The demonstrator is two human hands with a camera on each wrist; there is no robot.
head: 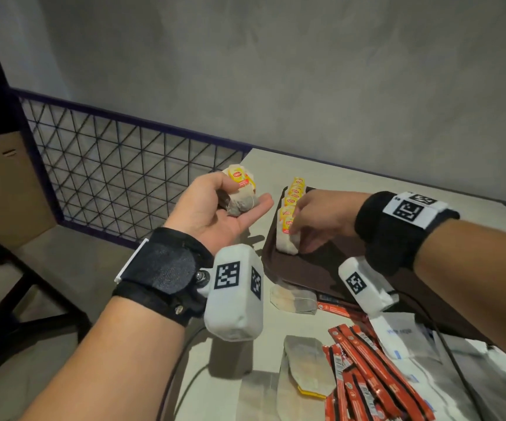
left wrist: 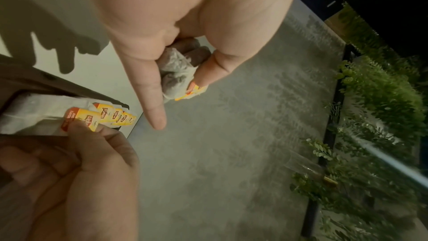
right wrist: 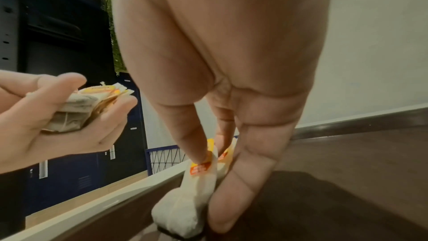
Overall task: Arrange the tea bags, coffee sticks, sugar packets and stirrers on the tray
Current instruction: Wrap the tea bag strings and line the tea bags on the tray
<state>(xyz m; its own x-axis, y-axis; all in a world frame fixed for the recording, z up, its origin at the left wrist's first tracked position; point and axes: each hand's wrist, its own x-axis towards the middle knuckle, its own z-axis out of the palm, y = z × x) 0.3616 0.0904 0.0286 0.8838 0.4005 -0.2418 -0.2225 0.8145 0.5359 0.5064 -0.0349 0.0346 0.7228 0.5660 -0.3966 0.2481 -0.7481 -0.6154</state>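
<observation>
Your left hand (head: 215, 208) is raised palm-up beside the tray (head: 315, 265), thumb and fingers curled around a bundle of tea bags (head: 241, 189). Your right hand (head: 321, 220) pinches the nearest bag in the row of tea bags (head: 288, 220) standing along the tray's left wall. Coffee sticks (head: 364, 369), sugar packets (head: 397, 335) and loose tea bags (head: 305, 369) lie on the surface (head: 337, 174), just beside the tray's near edge.

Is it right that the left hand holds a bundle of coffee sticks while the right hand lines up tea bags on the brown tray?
Not quite. The left hand holds a bundle of tea bags, not coffee sticks, as the head view shows. The coffee sticks lie on the table. The right hand does line up the row of tea bags on the brown tray.
</observation>
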